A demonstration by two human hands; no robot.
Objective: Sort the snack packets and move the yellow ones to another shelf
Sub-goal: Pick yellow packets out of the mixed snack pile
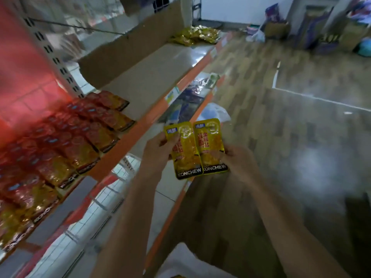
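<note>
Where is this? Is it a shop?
Probably a small shop or its stockroom. Metal shelves with orange edges hold rows of red snack packets, price-style labels sit on a shelf edge, and cardboard boxes stand on the floor. The hands hold two yellow packets.

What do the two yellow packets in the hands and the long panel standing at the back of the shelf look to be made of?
Yellow packets: likely glossy plastic or foil film; they catch highlights and have flat sealed edges. Back panel: probably corrugated cardboard; matte brown with a ragged, torn lower edge. Blur leaves both uncertain.
</note>
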